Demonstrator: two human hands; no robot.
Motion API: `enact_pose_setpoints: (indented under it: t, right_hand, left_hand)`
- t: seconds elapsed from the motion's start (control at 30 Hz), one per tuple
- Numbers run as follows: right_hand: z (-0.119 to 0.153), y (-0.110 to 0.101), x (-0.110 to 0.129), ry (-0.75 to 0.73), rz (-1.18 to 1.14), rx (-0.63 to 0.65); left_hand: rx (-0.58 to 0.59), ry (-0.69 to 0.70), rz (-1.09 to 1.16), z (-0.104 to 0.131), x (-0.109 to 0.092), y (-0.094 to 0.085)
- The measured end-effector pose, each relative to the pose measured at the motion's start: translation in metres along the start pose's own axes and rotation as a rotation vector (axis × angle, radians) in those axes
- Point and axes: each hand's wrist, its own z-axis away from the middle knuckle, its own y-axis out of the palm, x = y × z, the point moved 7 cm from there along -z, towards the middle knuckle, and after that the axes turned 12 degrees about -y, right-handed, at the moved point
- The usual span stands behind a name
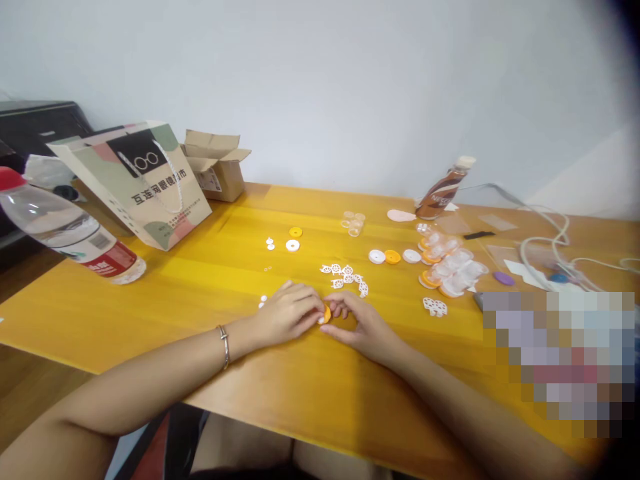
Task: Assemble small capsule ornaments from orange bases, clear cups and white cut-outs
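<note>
Both hands rest on the yellow wooden table [250, 393], meeting at a small orange disc [326, 313] near its front middle: the left hand [287, 312] pinches the disc's left edge with fingers closed together, while the right hand [363, 323] touches its right side with curled fingertips. Just behind the disc lie white lattice pieces [346, 277]. Farther right sits a heap of clear and orange caps [450, 267], with a water bottle [70, 233] lying far left.

Small parts spread across the table [240, 267]
Bottle [70, 233] far left, paper bag [145, 180] and box [217, 167] upper left, cables [555, 247] right.
</note>
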Motion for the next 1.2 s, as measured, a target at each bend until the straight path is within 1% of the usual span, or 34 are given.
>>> enact_pose_setpoints:
  t: [0.13, 0.23, 0.37, 0.5, 0.57, 0.6, 0.63, 0.67, 0.7, 0.77, 0.8, 0.9, 1.0, 1.07, 1.1, 1.2]
  right_hand:
    - [0.002, 0.009, -0.011, 0.160, -0.428, -0.085]
    - [0.002, 0.013, -0.015, 0.229, -0.605, -0.112]
    - [0.003, 0.010, -0.019, 0.280, -0.672, -0.148]
    - [0.004, 0.007, -0.022, 0.311, -0.665, -0.174]
    - [0.005, 0.008, -0.022, 0.324, -0.654, -0.166]
    - [0.005, 0.008, -0.022, 0.326, -0.649, -0.160]
    - [0.005, 0.008, -0.021, 0.325, -0.643, -0.154]
    - [0.005, 0.008, -0.021, 0.323, -0.638, -0.149]
    - [0.005, 0.007, -0.021, 0.320, -0.635, -0.145]
    - [0.005, 0.007, -0.021, 0.315, -0.634, -0.136]
    - [0.005, 0.008, -0.021, 0.314, -0.636, -0.130]
    - [0.006, 0.008, -0.020, 0.306, -0.640, -0.119]
    - [0.006, 0.009, -0.021, 0.304, -0.633, -0.114]
    - [0.007, 0.009, -0.022, 0.310, -0.638, -0.108]
    - [0.007, 0.010, -0.023, 0.313, -0.643, -0.106]
    - [0.008, 0.011, -0.024, 0.317, -0.649, -0.096]
  left_hand:
    - [-0.095, 0.041, -0.027, 0.001, -0.005, -0.008]
    - [-0.117, 0.037, -0.005, 0.001, -0.006, -0.009]
    - [-0.140, 0.017, 0.128, 0.001, -0.004, -0.014]
    - [-0.264, -0.031, 0.303, -0.005, 0.005, -0.032]
    - [-0.289, -0.063, 0.347, -0.017, 0.010, -0.040]
    - [-0.263, -0.072, 0.347, -0.026, 0.010, -0.042]
    - [-0.212, -0.069, 0.331, -0.038, 0.009, -0.042]
    - [-0.135, -0.069, 0.294, -0.053, 0.007, -0.040]
    - [-0.034, -0.047, 0.244, -0.067, 0.003, -0.034]
    - [0.140, 0.070, 0.140, -0.095, -0.011, -0.020]
    - [0.159, 0.109, 0.086, -0.109, -0.016, -0.015]
    - [0.136, 0.110, 0.031, -0.147, -0.020, 0.005]
    - [0.130, 0.121, 0.008, -0.167, -0.018, 0.027]
    - [0.115, 0.119, 0.021, -0.171, -0.013, 0.033]
    - [0.103, 0.114, 0.037, -0.170, -0.010, 0.034]
    - [0.061, 0.086, 0.116, -0.164, -0.001, 0.027]
